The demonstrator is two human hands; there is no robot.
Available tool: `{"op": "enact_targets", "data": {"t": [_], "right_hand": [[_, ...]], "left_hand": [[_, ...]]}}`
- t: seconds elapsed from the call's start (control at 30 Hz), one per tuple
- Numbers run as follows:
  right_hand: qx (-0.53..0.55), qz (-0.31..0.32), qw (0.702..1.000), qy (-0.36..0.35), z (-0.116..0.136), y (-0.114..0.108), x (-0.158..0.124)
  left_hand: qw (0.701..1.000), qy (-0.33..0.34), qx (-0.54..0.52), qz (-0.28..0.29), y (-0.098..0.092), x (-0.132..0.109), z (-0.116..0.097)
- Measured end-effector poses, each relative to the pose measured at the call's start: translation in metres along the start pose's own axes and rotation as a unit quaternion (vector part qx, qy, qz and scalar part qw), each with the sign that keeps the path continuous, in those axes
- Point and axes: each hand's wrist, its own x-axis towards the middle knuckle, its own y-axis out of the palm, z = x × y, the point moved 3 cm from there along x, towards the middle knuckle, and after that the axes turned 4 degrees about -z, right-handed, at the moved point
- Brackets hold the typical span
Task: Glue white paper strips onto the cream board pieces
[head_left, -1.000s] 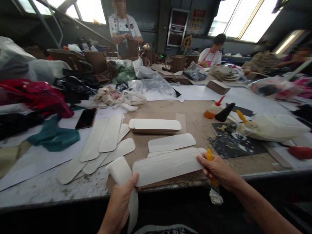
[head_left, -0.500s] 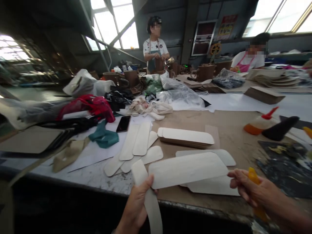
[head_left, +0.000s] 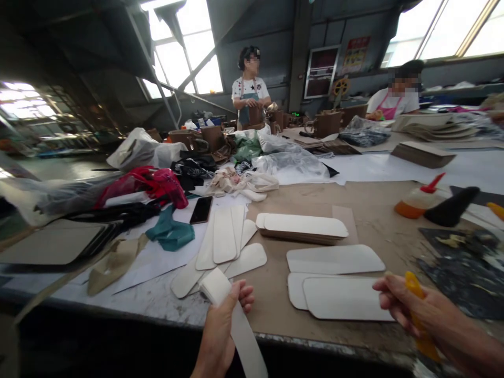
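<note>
My left hand (head_left: 224,320) is closed around a long, pale strip (head_left: 247,336) that looks layered at its upper end and hangs past the table edge. In my right hand (head_left: 413,304) is a yellow-handled tool (head_left: 416,294); its lower end is whitish and partly out of frame, so its kind is unclear. The fingertips of that hand are at the right end of a white rounded panel (head_left: 346,298). This panel overlaps another white panel (head_left: 296,289), and a third panel (head_left: 334,259) lies just behind them.
Behind them sits a stack of rounded panels (head_left: 303,226). Several loose panels (head_left: 224,236) overlap at left, near a phone (head_left: 201,209) and teal cloth (head_left: 171,231). A red-tipped glue bottle (head_left: 417,202) stands at right. Two people work across the table.
The white panel between my hands has moved right and down, away from my left hand, onto the other panel. My left fingers have shifted around the strip; the right hand still holds the tool.
</note>
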Motion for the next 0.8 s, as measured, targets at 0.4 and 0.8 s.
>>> {"op": "enact_targets", "data": {"t": [0.4,0.8], "right_hand": [[0.077,-0.05,0.988,-0.122,0.031,-0.005,-0.013],[0.036,0.007,0.99,-0.133,0.024,0.041,-0.019]], "left_hand": [[0.497,0.628,0.506,0.319,0.045,-0.037,0.044],[0.479,0.667,0.476,0.314,0.048,-0.019,0.068]]}}
